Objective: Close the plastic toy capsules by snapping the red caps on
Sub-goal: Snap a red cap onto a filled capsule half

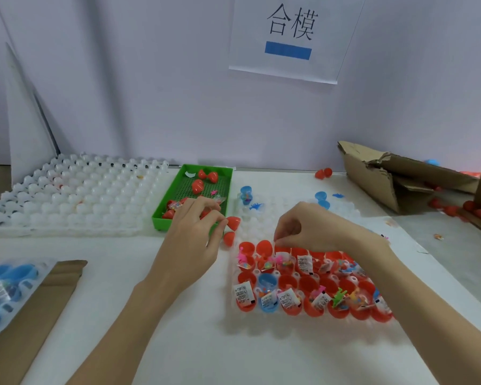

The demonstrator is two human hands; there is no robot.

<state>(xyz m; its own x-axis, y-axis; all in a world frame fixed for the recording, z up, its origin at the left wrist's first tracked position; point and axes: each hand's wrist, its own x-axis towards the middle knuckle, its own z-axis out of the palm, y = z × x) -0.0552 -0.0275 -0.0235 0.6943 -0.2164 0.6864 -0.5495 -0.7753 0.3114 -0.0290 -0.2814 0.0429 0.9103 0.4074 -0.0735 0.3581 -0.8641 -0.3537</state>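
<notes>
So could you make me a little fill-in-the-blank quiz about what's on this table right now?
1. The left hand pinches a red cap just beside the ____ tray.
2. Among the open red capsules in the near rack, one capsule is ____.
3. The sign on the wall carries a ____ bar under its characters.

Missing words: green; blue; blue

Bright, even overhead light, soft shadows; wide-angle bending at the edges, slight softness throughout
</notes>
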